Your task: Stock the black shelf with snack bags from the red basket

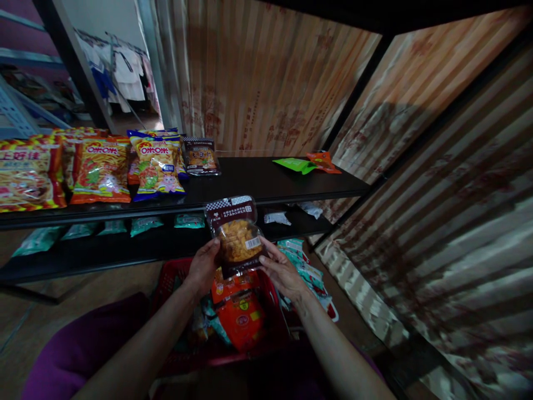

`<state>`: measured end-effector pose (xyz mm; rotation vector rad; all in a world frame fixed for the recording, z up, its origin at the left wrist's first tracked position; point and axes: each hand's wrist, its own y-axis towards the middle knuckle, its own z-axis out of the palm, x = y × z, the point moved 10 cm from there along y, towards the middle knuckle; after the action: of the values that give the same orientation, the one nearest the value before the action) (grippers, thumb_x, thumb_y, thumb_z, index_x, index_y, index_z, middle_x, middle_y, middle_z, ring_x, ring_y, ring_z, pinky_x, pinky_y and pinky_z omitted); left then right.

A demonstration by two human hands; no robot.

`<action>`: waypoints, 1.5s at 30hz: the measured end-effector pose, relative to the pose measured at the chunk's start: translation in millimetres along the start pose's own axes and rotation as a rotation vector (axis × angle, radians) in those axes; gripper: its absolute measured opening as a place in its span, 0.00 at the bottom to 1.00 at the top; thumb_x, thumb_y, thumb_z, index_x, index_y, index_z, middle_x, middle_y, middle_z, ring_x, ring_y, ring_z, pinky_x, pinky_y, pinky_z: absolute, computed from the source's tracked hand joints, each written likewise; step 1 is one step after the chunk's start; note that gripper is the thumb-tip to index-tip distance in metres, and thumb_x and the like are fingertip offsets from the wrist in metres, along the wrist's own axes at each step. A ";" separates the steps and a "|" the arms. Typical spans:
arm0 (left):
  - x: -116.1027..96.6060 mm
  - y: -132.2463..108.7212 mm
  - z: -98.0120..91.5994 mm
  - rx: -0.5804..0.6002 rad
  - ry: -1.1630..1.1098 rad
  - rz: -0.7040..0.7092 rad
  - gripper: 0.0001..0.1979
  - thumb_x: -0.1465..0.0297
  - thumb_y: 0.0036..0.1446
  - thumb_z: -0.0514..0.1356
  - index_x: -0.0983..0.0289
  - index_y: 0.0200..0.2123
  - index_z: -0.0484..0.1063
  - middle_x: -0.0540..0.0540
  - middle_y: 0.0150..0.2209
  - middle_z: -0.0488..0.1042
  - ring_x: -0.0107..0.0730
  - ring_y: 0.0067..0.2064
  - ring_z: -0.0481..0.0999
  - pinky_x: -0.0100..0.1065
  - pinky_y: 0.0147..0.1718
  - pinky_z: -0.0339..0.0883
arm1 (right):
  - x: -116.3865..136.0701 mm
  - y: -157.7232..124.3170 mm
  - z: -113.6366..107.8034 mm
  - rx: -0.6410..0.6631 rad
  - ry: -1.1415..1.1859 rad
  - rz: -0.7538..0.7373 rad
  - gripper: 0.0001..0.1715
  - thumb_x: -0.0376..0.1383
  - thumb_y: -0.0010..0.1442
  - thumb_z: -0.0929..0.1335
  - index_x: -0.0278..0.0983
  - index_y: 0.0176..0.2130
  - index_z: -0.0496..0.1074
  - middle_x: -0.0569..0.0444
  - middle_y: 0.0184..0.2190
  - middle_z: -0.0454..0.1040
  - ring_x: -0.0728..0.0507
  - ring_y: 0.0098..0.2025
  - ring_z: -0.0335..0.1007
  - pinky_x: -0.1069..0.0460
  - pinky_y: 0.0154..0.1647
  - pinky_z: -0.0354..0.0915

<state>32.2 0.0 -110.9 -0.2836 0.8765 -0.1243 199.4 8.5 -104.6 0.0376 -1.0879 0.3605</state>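
Between my two hands is a brown snack bag (238,238) with a clear window showing yellow-brown pieces and a white barcode label. My left hand (205,266) grips its left edge, and my right hand (283,272) pinches the lower right edge. The bag is held above a red basket (166,283) that contains orange snack packets (240,319) and some teal ones. Behind it, on the black shelf (245,178), a similar brown bag (200,156) stands at the end of a row of snack bags.
Colourful noodle-snack bags (102,169) fill the shelf's left side. A green packet (295,164) and an orange packet (323,161) lie at its right. Teal packets (146,225) line the lower shelf. Another basket of packets (310,275) stands right. Patterned curtains (266,78) hang behind.
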 end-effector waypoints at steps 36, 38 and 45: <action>-6.8 -46.4 110.7 -0.007 0.702 0.496 0.19 0.69 0.58 0.54 0.64 0.52 0.72 0.60 0.59 0.67 0.38 0.61 0.65 0.39 0.61 0.55 | 37.9 -29.1 -7.7 -0.311 -0.435 -0.533 0.40 0.42 0.55 0.70 0.45 0.63 0.56 0.52 0.64 0.59 0.40 0.65 0.54 0.41 0.68 0.49; -17.7 -43.2 101.0 -0.044 0.690 0.557 0.17 0.71 0.58 0.53 0.63 0.49 0.74 0.59 0.58 0.69 0.36 0.60 0.65 0.39 0.61 0.55 | 34.4 -26.3 -15.5 -0.316 -0.201 -0.412 0.38 0.40 0.52 0.72 0.47 0.60 0.60 0.54 0.60 0.64 0.40 0.61 0.61 0.40 0.65 0.54; -22.5 -8.9 35.8 -0.175 0.488 0.230 0.17 0.63 0.53 0.60 0.65 0.45 0.73 0.60 0.48 0.76 0.41 0.51 0.74 0.39 0.49 0.67 | 16.6 -10.9 -9.5 -0.162 0.288 -0.090 0.38 0.30 0.48 0.74 0.50 0.56 0.64 0.59 0.46 0.76 0.43 0.48 0.74 0.40 0.54 0.69</action>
<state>45.6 3.5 -69.9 -0.3187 1.4017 0.1033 217.7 4.6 -93.0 -0.1063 -0.8241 0.1881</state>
